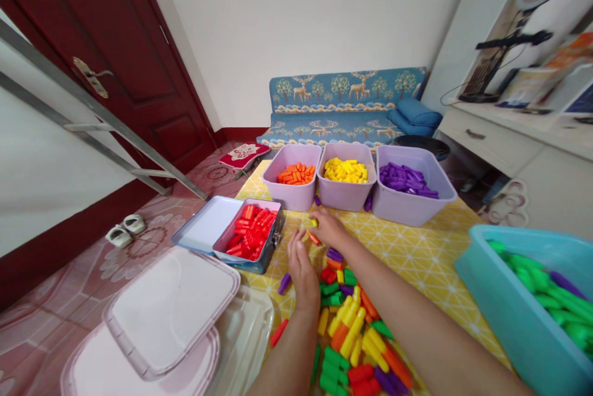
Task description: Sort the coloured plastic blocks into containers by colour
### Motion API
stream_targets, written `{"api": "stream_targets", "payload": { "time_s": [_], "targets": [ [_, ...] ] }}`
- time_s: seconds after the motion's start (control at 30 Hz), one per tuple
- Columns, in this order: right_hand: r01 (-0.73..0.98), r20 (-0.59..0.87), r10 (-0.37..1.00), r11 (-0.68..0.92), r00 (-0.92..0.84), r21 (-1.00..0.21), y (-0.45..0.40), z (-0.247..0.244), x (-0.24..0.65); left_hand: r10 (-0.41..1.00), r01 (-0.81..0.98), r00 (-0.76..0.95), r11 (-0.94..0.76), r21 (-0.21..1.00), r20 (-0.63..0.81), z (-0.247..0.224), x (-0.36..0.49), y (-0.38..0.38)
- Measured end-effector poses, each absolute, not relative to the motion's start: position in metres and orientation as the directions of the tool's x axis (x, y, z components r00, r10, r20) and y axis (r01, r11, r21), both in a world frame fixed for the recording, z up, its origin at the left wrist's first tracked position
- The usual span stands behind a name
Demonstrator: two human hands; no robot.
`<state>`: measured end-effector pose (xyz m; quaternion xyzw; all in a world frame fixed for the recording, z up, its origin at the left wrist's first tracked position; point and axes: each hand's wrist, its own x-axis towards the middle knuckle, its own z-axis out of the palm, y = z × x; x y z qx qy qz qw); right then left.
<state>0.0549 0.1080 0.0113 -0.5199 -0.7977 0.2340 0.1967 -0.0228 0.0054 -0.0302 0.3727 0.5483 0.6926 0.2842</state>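
My right hand [327,228] is closed on a small yellow piece [314,222], just in front of the lilac bins. An orange piece [314,238] lies between the hands on the yellow cloth. My left hand [302,266] is upright with its fingers extended, holding nothing visible. Beside it on the left lies a purple piece [284,283]. Mixed coloured pieces [347,322] are heaped between my forearms. Behind the hands stand lilac bins with orange pieces [296,174], yellow pieces [346,170] and purple pieces [407,180].
An open tin [276,241] of red pieces stands at the left edge. White lids [176,303] lie at the lower left. A turquoise tub [504,297] with green pieces is on the right. A blue sofa [333,121] stands behind the table.
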Motion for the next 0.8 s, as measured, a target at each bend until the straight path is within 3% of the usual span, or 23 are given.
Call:
{"api": "stream_targets", "payload": {
  "time_s": [0.17, 0.27, 0.37, 0.47, 0.63, 0.8],
  "targets": [
    [0.561, 0.071, 0.790, 0.492, -0.609, -0.666, 0.083, 0.012, 0.074, 0.801, 0.102, -0.549, -0.217, 0.971, 0.237, -0.030, -0.019, 0.006],
    [0.488, 0.091, 0.749, 0.514, -0.657, -0.705, 0.052, 0.018, 0.099, 0.857, 0.206, -0.453, -0.170, 0.964, 0.248, -0.025, -0.017, 0.001],
    [0.545, 0.248, 0.853, 0.491, -0.460, -0.679, 0.004, 0.019, 0.133, 0.894, 0.325, -0.356, -0.154, 0.933, 0.271, -0.020, -0.018, -0.003],
    [0.692, 0.303, 0.902, 0.431, -0.308, -0.578, -0.060, 0.006, 0.167, 0.891, 0.336, -0.366, -0.144, 0.931, 0.270, -0.019, -0.018, -0.004],
    [0.812, 0.361, 0.868, 0.466, -0.342, -0.351, -0.134, -0.037, 0.185, 0.888, 0.347, -0.343, -0.184, 0.920, 0.307, -0.021, -0.017, -0.002],
    [0.843, 0.354, 0.911, 0.352, -0.210, -0.407, -0.108, -0.049, 0.162, 0.900, 0.362, -0.312, -0.183, 0.914, 0.303, -0.020, -0.019, -0.002]
  ]
}}
